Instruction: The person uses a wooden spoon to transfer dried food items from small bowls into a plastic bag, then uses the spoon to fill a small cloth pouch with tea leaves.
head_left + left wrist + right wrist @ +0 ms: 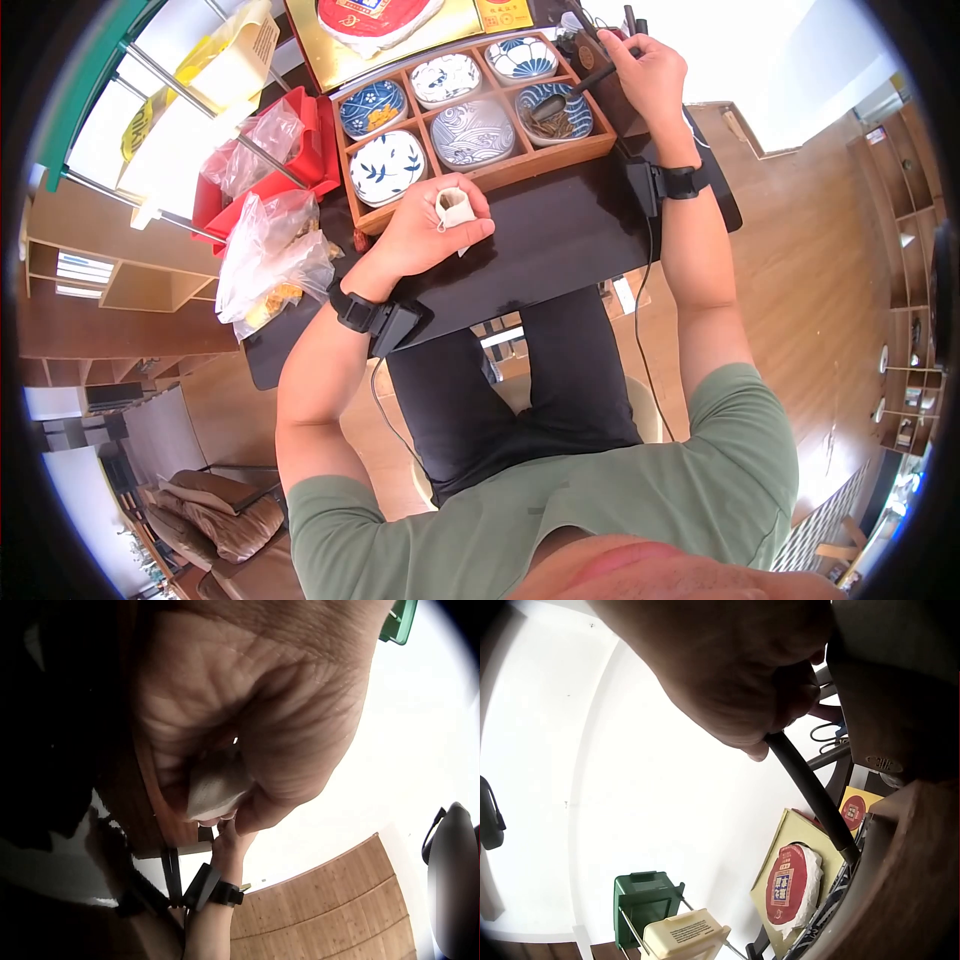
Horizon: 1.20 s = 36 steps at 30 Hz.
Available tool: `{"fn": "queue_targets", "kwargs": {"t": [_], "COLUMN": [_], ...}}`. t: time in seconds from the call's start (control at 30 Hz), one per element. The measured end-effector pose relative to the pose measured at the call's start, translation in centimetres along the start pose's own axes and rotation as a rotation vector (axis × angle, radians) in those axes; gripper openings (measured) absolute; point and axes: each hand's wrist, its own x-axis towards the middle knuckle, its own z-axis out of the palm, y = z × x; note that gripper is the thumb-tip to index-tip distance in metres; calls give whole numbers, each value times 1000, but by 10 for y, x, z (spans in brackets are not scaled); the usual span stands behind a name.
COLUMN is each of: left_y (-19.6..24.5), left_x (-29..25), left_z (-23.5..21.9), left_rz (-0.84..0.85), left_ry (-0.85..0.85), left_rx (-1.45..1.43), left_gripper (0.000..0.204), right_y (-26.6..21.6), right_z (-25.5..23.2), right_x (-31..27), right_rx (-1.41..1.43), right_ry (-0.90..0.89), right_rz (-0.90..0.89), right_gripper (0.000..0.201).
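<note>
The left hand (418,230) curls round a small white bag (455,212), which looks light, soft and best held by its rim, over the counter (570,225), while the right hand (652,82) pinches a black spoon (810,791) in the near right bowl (579,112).

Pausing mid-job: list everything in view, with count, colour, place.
table: 1, dark brown, under the tray
compartment tray: 1, brown, on the table
patterned bowls: 6, blue, white, grey, in the tray
scoop: 1, black-handled, in the near-row right bowl
cloth pouch: 1, off-white, by the tray's near edge
gold box: 1, gold, beyond the tray
wrapped disc: 1, red and white, on the box
clear bags: 2, left of the tray
background furniture: brown, count unclear
left hand: 1, gripping pouch
right hand: 1, pinching scoop
</note>
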Motion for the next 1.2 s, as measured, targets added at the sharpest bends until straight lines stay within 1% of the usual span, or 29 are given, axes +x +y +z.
{"fn": "queue_targets", "kwargs": {"t": [0.07, 0.17, 0.37, 0.67, 0.97, 1.2], "left_y": [0, 1, 0, -2, 0, -1], "left_x": [0, 0, 0, 0, 0, 0], "left_z": [0, 1, 0, -1, 0, 0], "left_rz": [7, 17, 19, -2, -5, 9], "left_ry": [-1, 1, -5, -12, -6, -7], "left_rx": [0, 3, -2, -25, -30, -24], "left_gripper": [17, 17, 17, 18, 18, 17], "right_y": [2, 6, 4, 6, 6, 8], "right_z": [-1, 0, -2, 0, 2, 1], "right_x": [1, 3, 4, 3, 2, 2], "right_rx": [-35, -83, -58, -82, -82, -93], "right_ry": [-43, -53, -103, -108, -106, -130], "right_rz": [12, -1, -5, -30, 9, -13], "right_gripper": [45, 46, 47, 47, 49, 47]}}
